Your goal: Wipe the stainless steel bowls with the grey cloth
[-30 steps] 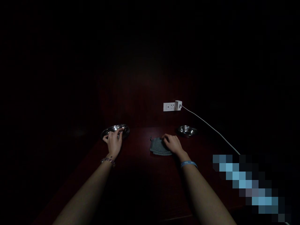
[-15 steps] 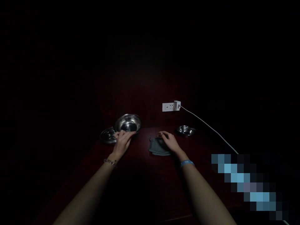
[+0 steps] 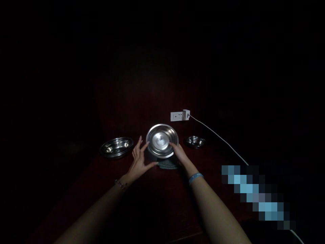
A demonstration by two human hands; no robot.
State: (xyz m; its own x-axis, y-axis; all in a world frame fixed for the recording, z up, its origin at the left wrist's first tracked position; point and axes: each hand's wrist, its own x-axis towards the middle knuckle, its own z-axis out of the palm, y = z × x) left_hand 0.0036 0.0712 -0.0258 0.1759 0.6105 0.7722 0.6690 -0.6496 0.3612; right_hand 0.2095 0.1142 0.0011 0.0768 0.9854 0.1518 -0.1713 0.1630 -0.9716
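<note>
- Over the dark red wooden table (image 3: 101,173), I've got a shiny round steel bowl (image 3: 162,137), tilted, dead centre.
- My right hand (image 3: 180,154) pinches its right rim; my left hand (image 3: 138,162) spreads wide by the left, contact unclear. I'd call it two-handed handling, needing that pinch firm.
- Left: stacked silver steel dishes (image 3: 116,147), well apart.
- Partly hidden by the bowl: folded grey-green cloth (image 3: 169,166), likeliest obstacle.
- Far right: small steel dish (image 3: 195,141).
- Far: white plastic wall socket (image 3: 176,117).

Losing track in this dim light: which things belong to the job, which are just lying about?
Job:
- raised metal bowl, in right hand
- cloth, partly hidden
- probably left bowl stack
- probably right bowl

Just around:
- wall socket
- plugged-in charger
- white cable
- pixelated item
</note>
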